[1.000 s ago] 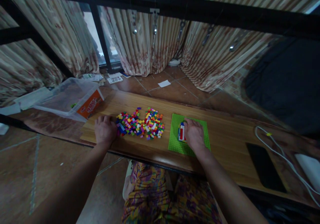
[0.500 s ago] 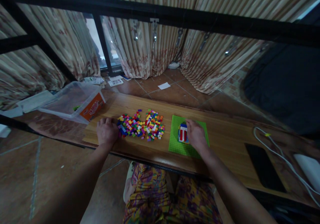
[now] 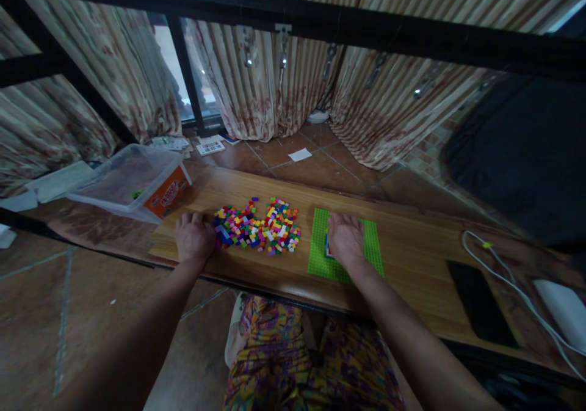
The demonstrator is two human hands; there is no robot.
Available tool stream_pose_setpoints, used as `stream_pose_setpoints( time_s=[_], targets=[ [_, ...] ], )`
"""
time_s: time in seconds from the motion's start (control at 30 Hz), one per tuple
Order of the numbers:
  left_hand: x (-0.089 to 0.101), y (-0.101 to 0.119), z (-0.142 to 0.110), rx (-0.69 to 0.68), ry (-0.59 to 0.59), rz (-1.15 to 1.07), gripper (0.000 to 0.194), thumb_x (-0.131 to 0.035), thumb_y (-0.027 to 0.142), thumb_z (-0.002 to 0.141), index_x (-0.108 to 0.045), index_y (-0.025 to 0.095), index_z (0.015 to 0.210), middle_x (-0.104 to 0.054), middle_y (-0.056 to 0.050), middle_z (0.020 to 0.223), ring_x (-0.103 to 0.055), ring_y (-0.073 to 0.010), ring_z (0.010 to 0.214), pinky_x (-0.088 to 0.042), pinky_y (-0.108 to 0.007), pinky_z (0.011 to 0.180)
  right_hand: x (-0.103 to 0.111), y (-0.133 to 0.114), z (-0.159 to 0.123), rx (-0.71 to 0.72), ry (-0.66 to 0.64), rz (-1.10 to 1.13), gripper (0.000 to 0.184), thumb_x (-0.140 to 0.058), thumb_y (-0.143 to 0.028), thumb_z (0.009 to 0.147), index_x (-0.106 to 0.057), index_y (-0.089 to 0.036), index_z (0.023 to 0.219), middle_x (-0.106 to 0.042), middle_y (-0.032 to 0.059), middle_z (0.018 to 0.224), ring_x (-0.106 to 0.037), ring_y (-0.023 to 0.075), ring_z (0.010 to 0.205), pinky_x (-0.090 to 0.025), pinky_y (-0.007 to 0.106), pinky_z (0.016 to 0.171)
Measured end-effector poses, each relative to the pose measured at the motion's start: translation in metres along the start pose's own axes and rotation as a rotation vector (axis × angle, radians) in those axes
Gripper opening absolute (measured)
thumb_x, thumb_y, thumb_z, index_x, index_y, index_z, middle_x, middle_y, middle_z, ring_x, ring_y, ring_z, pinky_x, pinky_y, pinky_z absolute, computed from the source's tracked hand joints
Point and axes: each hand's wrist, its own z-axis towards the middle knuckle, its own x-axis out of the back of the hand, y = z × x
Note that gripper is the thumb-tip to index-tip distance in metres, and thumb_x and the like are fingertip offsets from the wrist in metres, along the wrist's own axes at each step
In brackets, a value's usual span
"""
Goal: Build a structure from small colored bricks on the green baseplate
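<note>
My right hand (image 3: 347,237) lies over a small toy brick build on the green baseplate (image 3: 320,264), its fingers bent down around the top. Only the left edge of the toy brick build (image 3: 328,247) shows, blue with a bit of red and white; the rest is under my palm. My left hand (image 3: 195,237) rests on the wooden board with its fingers curled in, just left of a spread of loose toy bricks (image 3: 256,228) in many colours. What, if anything, is inside those left fingers is hidden.
A clear plastic box (image 3: 132,179) with an orange label stands at the board's left end, a little green inside. Toward the right lie a black phone-like slab (image 3: 480,304), a white cable (image 3: 508,270) and a white device (image 3: 561,307). A dark metal bar (image 3: 293,14) crosses above.
My right hand has shifted left and now covers the striped build, which showed beside its fingertips before. My left hand has stayed by the loose bricks. The view has tilted slightly.
</note>
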Motion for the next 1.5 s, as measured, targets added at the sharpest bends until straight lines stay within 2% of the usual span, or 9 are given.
stream_pose_setpoints(
  time_s=[0.2,0.43,0.53,0.73,0.87,1.13,1.3,1.5],
  targets=[
    [-0.004,-0.002,-0.001,0.004,0.007,-0.009,0.036,-0.040,0.020,0.082,-0.065,0.012,0.107,-0.060,-0.017,0.109,-0.051,-0.0321,0.105,-0.040,-0.044,0.093,-0.006,0.003,-0.003,0.023,-0.011,-0.060,0.037,-0.031,-0.026,0.099,-0.061,-0.017,0.118,-0.070,0.0133,0.104,-0.058,0.0262,0.097,-0.033,0.040,0.089],
    [-0.002,-0.001,-0.001,-0.007,0.015,0.000,0.033,-0.042,0.020,0.083,-0.067,0.011,0.102,-0.061,-0.017,0.105,-0.053,-0.0314,0.102,-0.041,-0.043,0.091,0.000,-0.001,0.000,0.024,-0.071,-0.069,0.037,-0.032,-0.029,0.099,-0.062,-0.017,0.117,-0.070,0.0142,0.105,-0.060,0.0269,0.097,-0.036,0.040,0.086],
    [-0.002,-0.001,-0.001,-0.009,0.017,0.009,0.031,-0.041,0.019,0.083,-0.067,0.011,0.099,-0.062,-0.017,0.103,-0.053,-0.0312,0.100,-0.042,-0.043,0.089,0.010,0.001,0.005,0.014,0.008,0.004,0.038,-0.031,-0.031,0.098,-0.062,-0.016,0.115,-0.069,0.0143,0.107,-0.060,0.0259,0.099,-0.038,0.039,0.088],
    [-0.003,-0.001,-0.002,-0.001,0.020,0.022,0.030,-0.043,0.017,0.081,-0.066,0.010,0.099,-0.062,-0.017,0.103,-0.053,-0.0314,0.098,-0.043,-0.041,0.085,0.040,-0.003,0.020,0.001,0.180,0.320,0.043,-0.028,-0.036,0.097,-0.064,-0.017,0.111,-0.070,0.0126,0.106,-0.063,0.0242,0.098,-0.044,0.037,0.087],
    [-0.001,0.000,-0.004,0.008,0.022,0.004,0.028,-0.044,0.016,0.082,-0.066,0.012,0.098,-0.062,-0.016,0.104,-0.053,-0.0304,0.099,-0.044,-0.041,0.084,0.040,-0.030,0.016,0.108,0.171,0.434,0.040,-0.035,-0.039,0.095,-0.065,-0.017,0.108,-0.070,0.0127,0.108,-0.062,0.0256,0.101,-0.045,0.040,0.090],
    [-0.004,-0.003,-0.006,0.022,0.036,-0.041,0.025,-0.044,0.012,0.084,-0.065,0.014,0.097,-0.061,-0.013,0.098,-0.054,-0.0267,0.097,-0.043,-0.038,0.088,-0.003,-0.119,-0.013,0.520,-0.110,0.511,0.023,-0.048,-0.025,0.091,-0.068,-0.021,0.100,-0.068,0.0075,0.105,-0.059,0.0227,0.100,-0.043,0.037,0.093],
    [-0.008,-0.004,-0.007,0.024,0.042,-0.064,0.025,-0.042,0.011,0.086,-0.064,0.016,0.097,-0.061,-0.011,0.097,-0.053,-0.0251,0.096,-0.043,-0.036,0.087,-0.016,-0.164,-0.009,0.610,-0.200,0.429,0.022,-0.050,-0.023,0.091,-0.069,-0.022,0.102,-0.067,0.0059,0.101,-0.056,0.0222,0.098,-0.040,0.034,0.093],
    [-0.010,-0.004,-0.007,0.039,0.035,-0.054,0.022,-0.044,0.012,0.086,-0.064,0.016,0.094,-0.061,-0.011,0.098,-0.053,-0.0251,0.095,-0.043,-0.036,0.087,-0.026,-0.200,0.000,0.669,-0.315,0.216,0.026,-0.054,-0.026,0.089,-0.066,-0.024,0.112,-0.064,0.0080,0.109,-0.051,0.0248,0.108,-0.035,0.037,0.098]
  ],
)
